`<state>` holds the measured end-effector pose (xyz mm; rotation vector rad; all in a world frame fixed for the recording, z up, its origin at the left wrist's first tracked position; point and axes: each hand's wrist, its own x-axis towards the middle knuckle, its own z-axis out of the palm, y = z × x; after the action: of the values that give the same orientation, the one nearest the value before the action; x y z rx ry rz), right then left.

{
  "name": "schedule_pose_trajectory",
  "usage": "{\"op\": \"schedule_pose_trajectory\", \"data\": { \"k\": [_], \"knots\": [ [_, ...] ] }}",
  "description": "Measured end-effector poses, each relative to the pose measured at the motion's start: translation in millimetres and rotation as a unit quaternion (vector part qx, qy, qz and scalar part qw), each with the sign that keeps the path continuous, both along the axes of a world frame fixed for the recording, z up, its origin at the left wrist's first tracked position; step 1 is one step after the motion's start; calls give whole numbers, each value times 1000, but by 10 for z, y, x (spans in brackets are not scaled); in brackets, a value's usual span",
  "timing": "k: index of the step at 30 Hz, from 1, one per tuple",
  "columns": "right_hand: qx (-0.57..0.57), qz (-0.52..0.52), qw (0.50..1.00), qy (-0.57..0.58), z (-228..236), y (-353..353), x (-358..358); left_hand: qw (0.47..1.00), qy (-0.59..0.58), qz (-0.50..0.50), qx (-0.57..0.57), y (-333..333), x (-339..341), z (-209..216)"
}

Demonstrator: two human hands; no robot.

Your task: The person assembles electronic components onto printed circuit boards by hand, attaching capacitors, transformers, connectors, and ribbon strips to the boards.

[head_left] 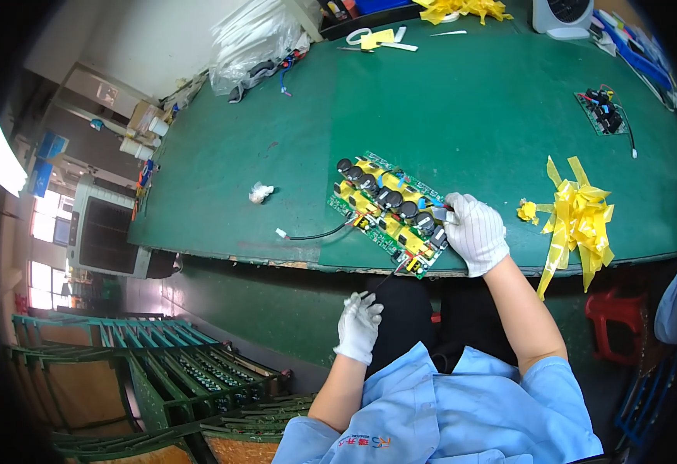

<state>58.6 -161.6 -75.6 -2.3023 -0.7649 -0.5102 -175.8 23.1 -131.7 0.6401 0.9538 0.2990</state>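
A green circuit board [389, 207], crowded with black round coils and yellow-wrapped parts, lies slanted at the table's near edge. White-gloved, my right hand [474, 232] is closed on its right end, with the fingertips over the parts there. My left hand [359, 323], gloved too, hangs below the table edge with curled fingers. A thin black wire [389, 277] runs from the board's near corner down to those fingers; its end is hidden. Another black cable [315, 237] with a white plug stretches left from the board across the table.
Yellow tape strips [580, 220] are heaped right of my right hand, overhanging the edge. A smaller circuit board [603, 110] lies far right. A crumpled white scrap [260, 192] sits left. A small fan [563, 17] stands at the back. Green racks [176, 379] are lower left, a red stool [615, 325] lower right.
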Motion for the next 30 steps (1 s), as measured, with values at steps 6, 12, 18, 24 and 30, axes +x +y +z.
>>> {"op": "schedule_pose_trajectory", "data": {
  "k": [6, 12, 18, 24, 30],
  "knots": [
    [67, 68, 995, 31, 420, 60, 84, 851, 242, -410, 223, 339, 140, 397],
    [-112, 180, 970, 121, 871, 824, 303, 712, 310, -555, 296, 512, -37, 762],
    [-174, 271, 935, 152, 551, 991, 945, 782, 155, -481, 364, 445, -87, 1107],
    [-105, 301, 939, 131, 486, 1015, 904, 842, -68, -212, 491, 397, 33, 1136],
    [-197, 279, 929, 146, 461, 1083, 899, 650, -172, -211, 709, 240, 845, 1125]
  ]
}}
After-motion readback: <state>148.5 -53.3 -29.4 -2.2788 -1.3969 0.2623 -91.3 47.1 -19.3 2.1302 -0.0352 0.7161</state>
